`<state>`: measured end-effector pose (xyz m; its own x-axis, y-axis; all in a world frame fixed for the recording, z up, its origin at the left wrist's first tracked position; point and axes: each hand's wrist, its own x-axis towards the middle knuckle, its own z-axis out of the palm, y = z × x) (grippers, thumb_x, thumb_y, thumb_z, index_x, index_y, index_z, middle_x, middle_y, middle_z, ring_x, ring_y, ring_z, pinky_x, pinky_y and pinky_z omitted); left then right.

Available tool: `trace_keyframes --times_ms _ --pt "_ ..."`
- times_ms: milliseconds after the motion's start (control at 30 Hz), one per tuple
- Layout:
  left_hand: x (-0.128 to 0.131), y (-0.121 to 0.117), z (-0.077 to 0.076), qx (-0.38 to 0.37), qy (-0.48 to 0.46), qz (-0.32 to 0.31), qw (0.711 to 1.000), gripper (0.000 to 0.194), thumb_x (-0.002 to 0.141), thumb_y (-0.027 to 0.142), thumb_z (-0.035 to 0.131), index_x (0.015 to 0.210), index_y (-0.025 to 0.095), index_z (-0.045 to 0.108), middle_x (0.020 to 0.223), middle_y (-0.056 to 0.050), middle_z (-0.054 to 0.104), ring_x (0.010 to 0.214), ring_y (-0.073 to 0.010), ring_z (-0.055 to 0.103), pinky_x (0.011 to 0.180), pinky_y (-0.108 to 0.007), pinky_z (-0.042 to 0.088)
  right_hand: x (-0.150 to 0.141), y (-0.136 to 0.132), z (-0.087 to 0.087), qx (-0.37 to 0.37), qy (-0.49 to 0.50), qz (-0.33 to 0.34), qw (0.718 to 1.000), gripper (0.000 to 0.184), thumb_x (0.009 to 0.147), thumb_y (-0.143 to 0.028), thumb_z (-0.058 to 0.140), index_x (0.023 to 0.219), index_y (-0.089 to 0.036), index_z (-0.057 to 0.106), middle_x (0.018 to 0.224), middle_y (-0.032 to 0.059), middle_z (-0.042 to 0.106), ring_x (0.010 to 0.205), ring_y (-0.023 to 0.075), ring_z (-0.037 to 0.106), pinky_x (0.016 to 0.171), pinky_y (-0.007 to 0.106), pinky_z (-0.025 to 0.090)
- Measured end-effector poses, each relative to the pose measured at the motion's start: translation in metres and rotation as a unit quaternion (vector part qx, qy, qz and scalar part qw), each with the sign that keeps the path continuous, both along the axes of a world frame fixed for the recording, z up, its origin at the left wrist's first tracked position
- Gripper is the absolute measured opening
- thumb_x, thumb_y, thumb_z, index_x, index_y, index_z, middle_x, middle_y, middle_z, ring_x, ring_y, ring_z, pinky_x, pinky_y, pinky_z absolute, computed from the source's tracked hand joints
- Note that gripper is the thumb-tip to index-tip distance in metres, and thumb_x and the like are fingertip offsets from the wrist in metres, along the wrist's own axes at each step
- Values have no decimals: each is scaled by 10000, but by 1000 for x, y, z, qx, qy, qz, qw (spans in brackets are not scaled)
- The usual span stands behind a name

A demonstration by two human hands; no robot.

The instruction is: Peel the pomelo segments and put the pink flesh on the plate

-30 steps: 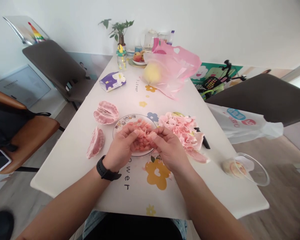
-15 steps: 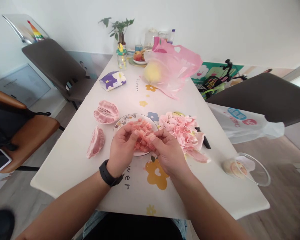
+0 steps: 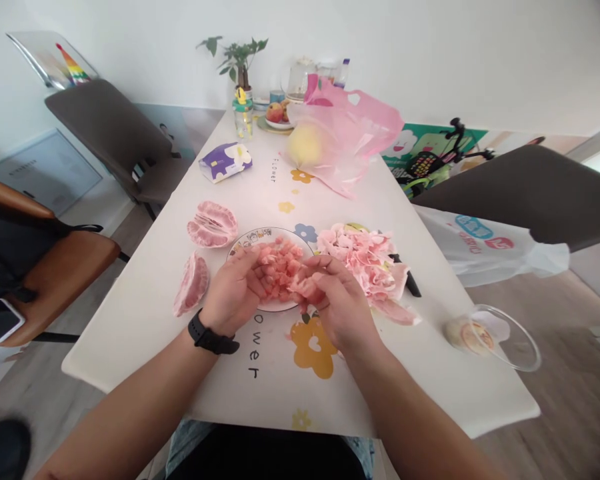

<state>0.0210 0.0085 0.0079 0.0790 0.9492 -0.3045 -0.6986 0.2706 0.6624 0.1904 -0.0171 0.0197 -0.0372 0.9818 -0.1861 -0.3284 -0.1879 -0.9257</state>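
My right hand [image 3: 341, 293] is closed on a pale pink pomelo segment [image 3: 306, 285], held above the right side of the plate. Over the plate's left rim, my left hand [image 3: 237, 287] is loosely curved, thumb and fingers apart, with nothing visible in it. Pink pomelo pulp pieces [image 3: 283, 257] are heaped on the white plate [image 3: 260, 235], which has a cartoon-printed rim. Left of it lie a peeled pomelo half [image 3: 213, 225] and a smaller wedge [image 3: 191, 285]. A pile of pink peel and membrane [image 3: 357, 257] sits just right of the plate.
A black knife handle [image 3: 413, 285] sticks out from the peel pile. A clear plastic container [image 3: 505, 339] stands near the right edge. Farther back are a purple tissue pack [image 3: 226, 162], a pink plastic bag [image 3: 353, 137] with a yellow fruit, and a cup [image 3: 243, 120].
My hands have drawn apart. The left has moved slightly left and opened away from the segment, which stays in my right hand.
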Motion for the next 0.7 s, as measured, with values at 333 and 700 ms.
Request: trace_keyframes --times_ms 333,700 --pt "7 -13 6 58 9 -111 992 219 877 319 832 877 167 675 769 1 668 641 -103 615 609 -234 561 -2 -5 -1 63 -123 27 990 327 808 -425 849 1074 -275 730 844 -27 701 574 116 622 509 270 557" --pt "-11 2 -5 132 384 76 911 254 905 423 776 953 205 653 848 4 672 765 -142 625 734 -289 517 5 4 -2 4 -90 -24 996 291 858 -486 784 993 -239 707 668 -43 652 542 139 612 499 276 514"
